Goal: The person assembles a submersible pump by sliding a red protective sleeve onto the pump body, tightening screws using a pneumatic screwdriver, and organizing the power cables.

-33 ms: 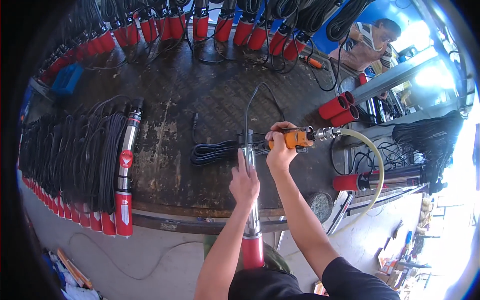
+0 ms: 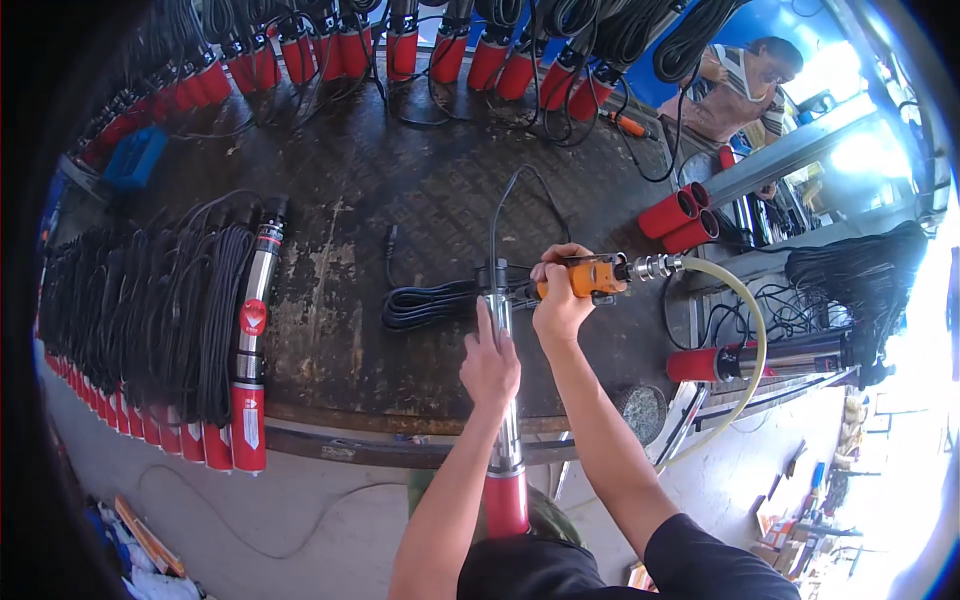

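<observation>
The steel pump tube (image 2: 504, 400) with its red end lies across the bench's near edge; your left hand (image 2: 490, 362) rests flat on it, fingers loosely open; your right hand (image 2: 560, 300) grips the orange air tool (image 2: 590, 275) (hose attached) at the tube's top; a black cable coil (image 2: 430, 303) lies just left.

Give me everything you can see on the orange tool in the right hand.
The orange tool is a pistol-shaped air tool with a plastic-looking orange body, lying roughly level above the dark worktable. The right hand grips its handle. A metal coupling joins its right end to a pale yellowish hose that curves down. Its working end meets the steel pump tube, which the left hand steadies.
</observation>
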The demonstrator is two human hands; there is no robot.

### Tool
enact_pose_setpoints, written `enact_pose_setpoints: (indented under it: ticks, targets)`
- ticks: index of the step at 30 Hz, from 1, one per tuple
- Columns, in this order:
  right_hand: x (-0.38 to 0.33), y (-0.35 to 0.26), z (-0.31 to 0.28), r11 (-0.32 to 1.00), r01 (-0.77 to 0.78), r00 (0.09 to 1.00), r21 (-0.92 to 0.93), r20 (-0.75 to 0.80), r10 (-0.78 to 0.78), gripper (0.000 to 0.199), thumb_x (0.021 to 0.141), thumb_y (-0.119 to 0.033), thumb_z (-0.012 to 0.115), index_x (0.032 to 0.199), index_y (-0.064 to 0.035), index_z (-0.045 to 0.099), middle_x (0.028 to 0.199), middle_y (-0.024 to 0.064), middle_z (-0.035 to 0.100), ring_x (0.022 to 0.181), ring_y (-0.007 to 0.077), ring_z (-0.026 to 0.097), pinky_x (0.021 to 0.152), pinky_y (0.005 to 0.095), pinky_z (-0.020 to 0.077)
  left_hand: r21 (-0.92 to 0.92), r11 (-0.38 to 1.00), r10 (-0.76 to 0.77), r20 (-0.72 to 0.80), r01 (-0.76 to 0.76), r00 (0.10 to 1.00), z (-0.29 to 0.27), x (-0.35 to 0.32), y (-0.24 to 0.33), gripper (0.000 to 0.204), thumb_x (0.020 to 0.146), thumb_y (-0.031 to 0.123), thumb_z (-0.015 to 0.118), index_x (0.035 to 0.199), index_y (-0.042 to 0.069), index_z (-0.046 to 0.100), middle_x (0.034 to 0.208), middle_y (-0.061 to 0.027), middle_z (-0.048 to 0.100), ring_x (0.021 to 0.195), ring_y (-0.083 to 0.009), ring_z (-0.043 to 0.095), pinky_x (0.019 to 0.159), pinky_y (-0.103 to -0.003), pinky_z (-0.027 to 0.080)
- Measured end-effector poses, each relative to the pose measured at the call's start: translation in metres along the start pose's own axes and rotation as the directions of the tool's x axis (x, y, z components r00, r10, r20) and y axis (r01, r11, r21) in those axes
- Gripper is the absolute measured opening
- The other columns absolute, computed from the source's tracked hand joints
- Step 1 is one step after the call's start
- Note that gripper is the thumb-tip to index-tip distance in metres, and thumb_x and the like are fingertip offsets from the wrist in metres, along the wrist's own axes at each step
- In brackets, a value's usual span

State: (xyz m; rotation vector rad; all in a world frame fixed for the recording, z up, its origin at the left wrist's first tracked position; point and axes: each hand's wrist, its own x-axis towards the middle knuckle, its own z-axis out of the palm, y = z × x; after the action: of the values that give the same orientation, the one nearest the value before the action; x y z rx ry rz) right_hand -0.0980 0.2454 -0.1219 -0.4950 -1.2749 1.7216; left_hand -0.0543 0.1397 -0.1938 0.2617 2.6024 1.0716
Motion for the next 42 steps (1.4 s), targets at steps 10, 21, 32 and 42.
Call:
enact_pose_setpoints:
  ticks: [10, 21, 32, 42]
  targets:
    - [0.003, 0.010, -0.004, 0.999, -0.045, 0.997, 0.003, -0.062, 0.045, 0.020, 0.079, 0.007, 0.053, 0.097, -0.0012, 0.056, 0.087, 0.0112, 0.059, 0.067, 0.0171, 0.058, 0.067, 0.0327, 0.0516, 0.028, 0.999, 0.037, -0.013, -0.036, 0.999, 0.004, 0.002, -0.005, 0.064, 0.102, 0.034, 0.049, 0.160, 0.022, 0.024, 0.104, -0.0192, 0.062, 0.079, -0.0335, 0.069, 0.069, -0.044, 0.058]
    - [0.001, 0.016, -0.006, 0.999, -0.030, 0.999, 0.043, -0.024, 0.031, 0.019, 0.079, 0.009, 0.055, 0.094, -0.0018, 0.058, 0.084, 0.0106, 0.064, 0.066, 0.0151, 0.061, 0.055, 0.0263, 0.0488, 0.069, 0.996, 0.052, -0.042, -0.049, 0.998, 0.002, -0.001, 0.000, 0.062, 0.102, 0.035, 0.050, 0.159, 0.021, 0.028, 0.097, -0.0182, 0.061, 0.073, -0.0320, 0.069, 0.065, -0.041, 0.059]
    - [-0.004, 0.023, -0.010, 0.997, 0.020, 0.997, -0.072, 0.076, -0.015, 0.016, 0.080, 0.008, 0.056, 0.092, -0.0022, 0.056, 0.084, 0.0121, 0.063, 0.069, 0.0174, 0.059, 0.064, 0.0298, 0.0523, 0.085, 0.995, 0.046, -0.021, -0.044, 0.999, 0.006, 0.000, 0.001, 0.065, 0.103, 0.033, 0.050, 0.160, 0.018, 0.023, 0.097, -0.0184, 0.060, 0.072, -0.0300, 0.068, 0.064, -0.039, 0.058]
    - [0.000, 0.023, -0.007, 0.988, 0.043, 0.997, -0.145, 0.063, -0.034, 0.014, 0.078, 0.009, 0.055, 0.087, -0.0014, 0.058, 0.081, 0.0119, 0.064, 0.066, 0.0168, 0.061, 0.063, 0.0289, 0.0530, 0.074, 0.996, 0.042, -0.014, -0.041, 0.999, 0.001, -0.001, 0.004, 0.066, 0.102, 0.029, 0.052, 0.159, 0.017, 0.023, 0.102, -0.0212, 0.063, 0.076, -0.0314, 0.070, 0.068, -0.040, 0.059]
